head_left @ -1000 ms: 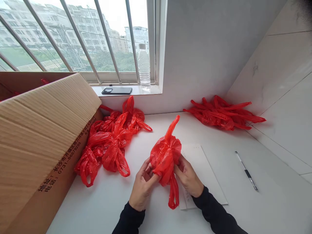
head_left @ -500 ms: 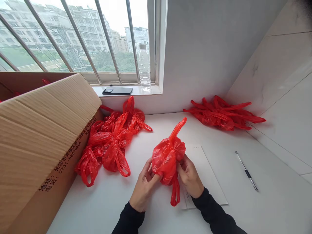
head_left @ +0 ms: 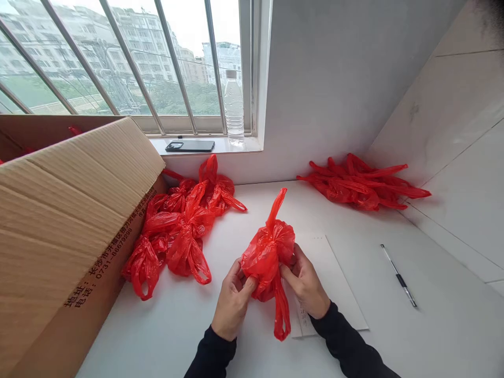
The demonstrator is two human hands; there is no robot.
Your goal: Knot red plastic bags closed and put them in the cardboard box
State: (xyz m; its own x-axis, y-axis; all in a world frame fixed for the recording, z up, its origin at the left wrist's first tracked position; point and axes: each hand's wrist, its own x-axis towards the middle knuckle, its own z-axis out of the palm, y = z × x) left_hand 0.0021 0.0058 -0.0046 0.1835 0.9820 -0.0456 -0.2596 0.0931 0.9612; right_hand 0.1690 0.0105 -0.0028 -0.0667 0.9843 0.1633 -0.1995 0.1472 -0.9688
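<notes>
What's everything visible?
table: 1, white, below
sill: 1, white, back
held bag: 1, red, centre
tied bags: several, red, table left
loose bags: several, red, table back
box: 1, brown, left
red plastic: several, box
phone: 1, dark, sill
bottle: 1, clear, sill
paper: count unclear, white, table
pen: 1, clear, black, right
window: 1, barred, back
buildings: several, pale, outside
trees: several, green, outside
walls: 2, grey, white, back, right
left hand: 1, black-sleeved, on held bag
right hand: 1, black-sleeved, on held bag

- L hand (head_left: 232, 302): thumb uppermost, angled up & R; fingers curled, partly hidden.
- R hand (head_left: 309, 283): thumb pointing up-L; fingers bent, partly hidden.
- Both: gripping, a little apart, R slightly fwd.
- Forearms (head_left: 350, 341): angled inward, dk. sleeves (head_left: 212, 354) to wrists.
</notes>
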